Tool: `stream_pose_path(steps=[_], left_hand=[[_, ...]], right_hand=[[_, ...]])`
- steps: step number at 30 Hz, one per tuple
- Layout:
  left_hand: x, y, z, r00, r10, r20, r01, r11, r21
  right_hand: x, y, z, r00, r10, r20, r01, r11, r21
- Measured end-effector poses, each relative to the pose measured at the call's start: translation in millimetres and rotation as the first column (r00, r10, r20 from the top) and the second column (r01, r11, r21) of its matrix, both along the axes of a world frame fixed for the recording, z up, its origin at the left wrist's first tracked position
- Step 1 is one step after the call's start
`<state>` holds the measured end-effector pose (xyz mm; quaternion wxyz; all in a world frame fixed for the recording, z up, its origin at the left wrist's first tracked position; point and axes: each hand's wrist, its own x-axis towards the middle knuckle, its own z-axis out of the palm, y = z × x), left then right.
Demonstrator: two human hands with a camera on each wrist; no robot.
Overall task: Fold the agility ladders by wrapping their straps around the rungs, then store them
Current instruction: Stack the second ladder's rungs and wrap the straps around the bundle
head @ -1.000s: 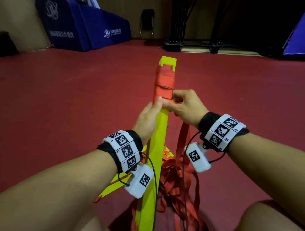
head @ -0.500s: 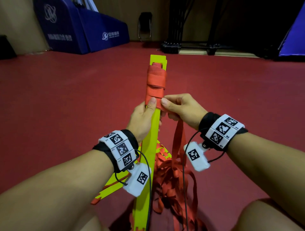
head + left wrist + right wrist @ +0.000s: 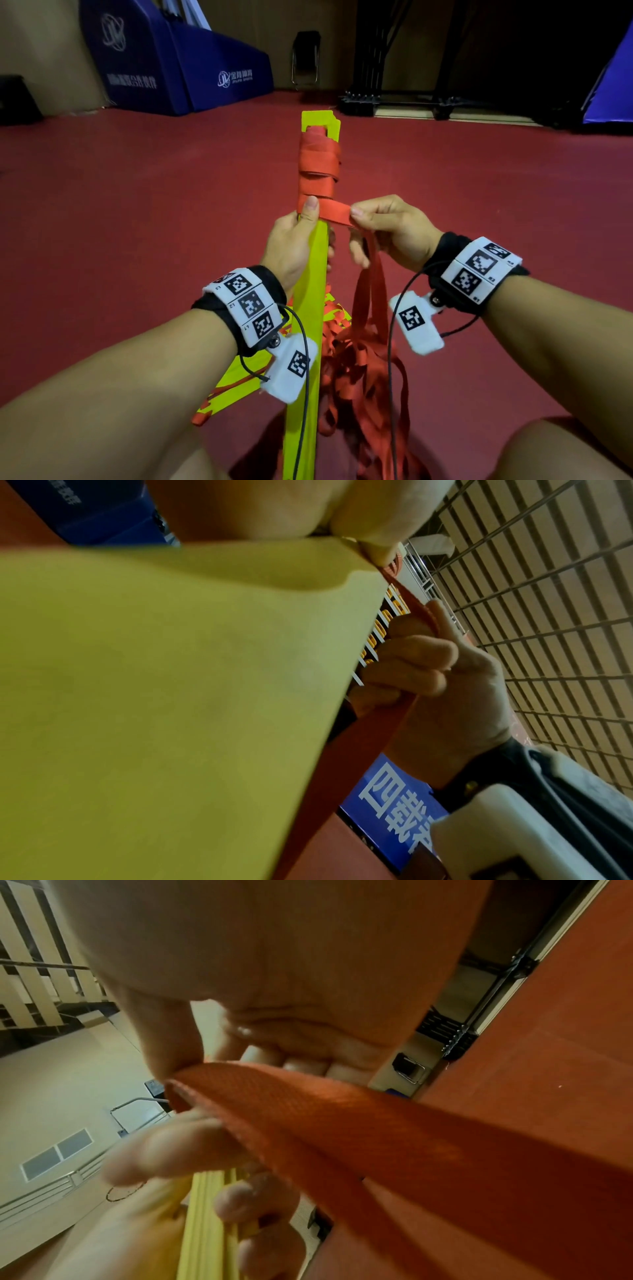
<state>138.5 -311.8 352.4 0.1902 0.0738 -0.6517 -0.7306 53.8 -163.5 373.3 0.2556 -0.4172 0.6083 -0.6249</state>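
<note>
A stack of yellow rungs (image 3: pixel 313 274) stands upright before me, its top bound by several turns of red strap (image 3: pixel 318 164). My left hand (image 3: pixel 296 236) grips the rungs, its thumb pressing the lowest turn of strap against them. My right hand (image 3: pixel 383 226) pinches the strap (image 3: pixel 337 212) just right of the rungs and holds it taut sideways. The loose strap (image 3: pixel 368 308) hangs from that hand to a red tangle (image 3: pixel 363 377) on the floor. The left wrist view shows the yellow rungs (image 3: pixel 171 696) close up. The right wrist view shows the pinched strap (image 3: pixel 325 1123).
More yellow rungs (image 3: pixel 239 380) lie on the red floor (image 3: pixel 137 222) by my left knee. Blue padded barriers (image 3: pixel 178 58) stand at the far left. A dark metal frame (image 3: pixel 394 101) and a folding chair (image 3: pixel 306 58) line the far wall.
My right hand has pulled the strap out to the right across the rungs, making a new turn below the others. My left thumb now pins that turn.
</note>
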Motion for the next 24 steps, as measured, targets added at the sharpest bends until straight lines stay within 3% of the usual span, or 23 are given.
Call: stream_pose_path(steps=[3,13,18,24], left_hand=[[1.3,-7.2,1.7,1.0,0.0,0.01,0.0,0.998,0.057],[6.9,-6.8,2.6,0.992,-0.127,-0.002,0.125,0.973,0.196],[8.2,1.3,-0.1,0.972,-0.236,-0.014,0.235,0.959,0.156],[7.0,5.4,-1.0,0.983,-0.184,0.003,0.181,0.972,0.148]], right_hand=[[-0.5,5.1,2.5,0.999,0.048,0.019,-0.048,0.999,0.019],[1.2,-3.7,-4.6,0.931,-0.281,-0.232,0.295,0.955,0.027],[8.8,-9.2,-4.2,0.956,-0.233,-0.179,0.233,0.972,-0.019],[7.6,-8.3,-8.9,0.971,-0.168,-0.171,0.157,0.985,-0.075]])
